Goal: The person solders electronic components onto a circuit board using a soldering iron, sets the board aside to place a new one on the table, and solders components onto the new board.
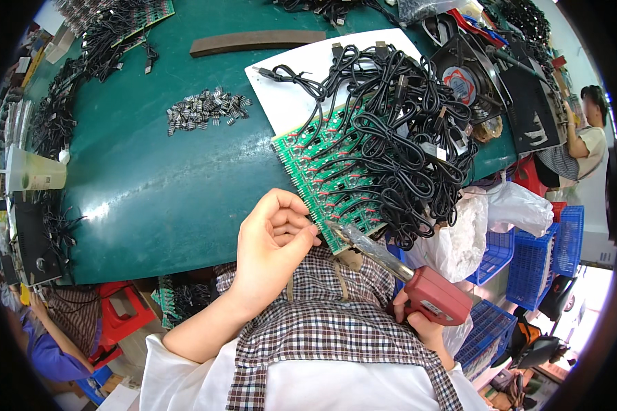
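My right hand [424,325] grips a red soldering gun [437,296] by its handle. The gun's metal barrel [377,255] slants up to the left, its tip at the lower edge of a green circuit board panel [300,164]. My left hand [275,240] is at the panel's lower left edge, fingers curled and thumb closed toward them; whatever is in the pinch is too small to make out. Bundled black USB cables [397,151] run from the panel to the right. Under the panel and cables lies a white sheet [281,96].
Small metal-pinned connectors [209,109] lie piled on the green table [137,178]. Behind them rests a dark bar [257,42]. A fan [463,82] stands at the right, with blue crates [533,267] below. A plastic cup [38,171] is at left. Co-workers sit on both sides.
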Motion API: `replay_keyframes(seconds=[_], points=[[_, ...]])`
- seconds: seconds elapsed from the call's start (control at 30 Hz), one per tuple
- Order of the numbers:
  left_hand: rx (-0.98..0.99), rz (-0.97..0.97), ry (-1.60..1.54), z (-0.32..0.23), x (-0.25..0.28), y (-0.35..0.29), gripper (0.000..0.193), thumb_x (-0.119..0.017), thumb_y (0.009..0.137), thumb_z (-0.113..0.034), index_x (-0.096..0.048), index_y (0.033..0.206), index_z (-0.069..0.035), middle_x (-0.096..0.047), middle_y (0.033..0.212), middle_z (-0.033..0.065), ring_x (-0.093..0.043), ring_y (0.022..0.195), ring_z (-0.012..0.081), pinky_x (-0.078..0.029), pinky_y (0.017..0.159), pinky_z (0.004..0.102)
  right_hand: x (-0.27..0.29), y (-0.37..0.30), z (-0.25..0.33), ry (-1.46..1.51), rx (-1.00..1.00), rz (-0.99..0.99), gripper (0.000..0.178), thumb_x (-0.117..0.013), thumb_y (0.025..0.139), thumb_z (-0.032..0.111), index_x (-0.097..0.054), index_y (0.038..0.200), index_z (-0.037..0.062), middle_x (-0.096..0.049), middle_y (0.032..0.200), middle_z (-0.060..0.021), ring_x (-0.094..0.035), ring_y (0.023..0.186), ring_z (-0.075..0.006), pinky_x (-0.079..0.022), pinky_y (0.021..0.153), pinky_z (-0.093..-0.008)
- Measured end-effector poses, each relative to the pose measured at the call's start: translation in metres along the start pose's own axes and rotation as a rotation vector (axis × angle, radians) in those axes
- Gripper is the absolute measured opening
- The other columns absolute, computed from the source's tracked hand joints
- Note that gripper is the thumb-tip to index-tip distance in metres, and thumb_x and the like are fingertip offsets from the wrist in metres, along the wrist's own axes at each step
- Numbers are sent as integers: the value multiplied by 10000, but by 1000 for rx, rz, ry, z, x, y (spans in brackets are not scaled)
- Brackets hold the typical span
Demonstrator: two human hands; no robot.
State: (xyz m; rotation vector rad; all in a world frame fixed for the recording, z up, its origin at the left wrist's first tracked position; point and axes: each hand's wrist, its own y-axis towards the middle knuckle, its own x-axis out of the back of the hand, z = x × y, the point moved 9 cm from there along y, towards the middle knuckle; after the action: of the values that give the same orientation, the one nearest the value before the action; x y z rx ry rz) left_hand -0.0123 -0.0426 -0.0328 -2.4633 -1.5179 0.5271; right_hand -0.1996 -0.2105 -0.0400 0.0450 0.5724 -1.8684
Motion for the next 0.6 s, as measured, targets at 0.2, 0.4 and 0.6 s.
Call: replay_keyframes(seconds=[0.2,0.4,0.6], points=[[-8,-21,-35,1,-2,0,194,-552,788,61,-429,906,-31,-574,769,59,-594,693,114,-509,656,238,3,-2,-7,20,-4,-38,637,-777,671,166,-435,1160,-57,-612,847,-81,-580,719,-110,-471,620,-207],[-18,-40,-38,0,-2,0,194,-543,790,64,-424,904,-38,-566,770,52,-588,691,109,-505,652,233,14,-4,-16,-112,-43,-55,636,-780,656,188,-461,1149,-56,-611,850,-63,-590,753,-99,-477,664,-214],[-21,-39,-50,1,-3,1,195,-542,787,66,-424,903,-39,-559,765,47,-582,686,107,-501,643,230,24,-7,-20,-310,4,-64,602,-783,643,263,-525,1081,-58,-627,804,-49,-597,724,-100,-478,676,-235]])
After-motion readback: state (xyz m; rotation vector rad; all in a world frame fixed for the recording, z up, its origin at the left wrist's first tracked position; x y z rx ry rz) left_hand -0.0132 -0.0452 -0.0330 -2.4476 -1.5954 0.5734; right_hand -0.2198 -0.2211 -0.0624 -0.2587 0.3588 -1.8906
